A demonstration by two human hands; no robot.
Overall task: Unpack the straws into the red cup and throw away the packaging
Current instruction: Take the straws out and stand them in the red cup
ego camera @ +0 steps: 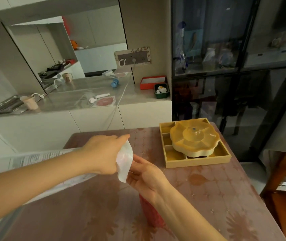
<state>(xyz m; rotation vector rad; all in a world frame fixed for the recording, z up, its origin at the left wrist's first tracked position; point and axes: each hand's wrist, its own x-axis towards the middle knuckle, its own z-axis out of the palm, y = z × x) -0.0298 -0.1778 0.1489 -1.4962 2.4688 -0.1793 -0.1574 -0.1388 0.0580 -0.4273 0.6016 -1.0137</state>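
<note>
Over the middle of the table my left hand point(104, 153) pinches the top of a clear plastic straw packaging point(125, 160), which hangs down crumpled and whitish. My right hand point(144, 176) is just right of it, palm turned toward the wrapper, fingers touching its lower edge. Whether that hand grips it I cannot tell. The red cup point(151, 213) stands on the table beneath my right forearm, which hides its rim and upper part. No straws can be made out inside the wrapper or the cup.
The table point(225, 197) has a reddish flowered cover. A yellow divided tray with a flower-shaped lidded box point(194, 140) sits at its far right. A printed paper sheet point(39, 159) lies at the left edge. A white counter and a dark glass cabinet stand behind.
</note>
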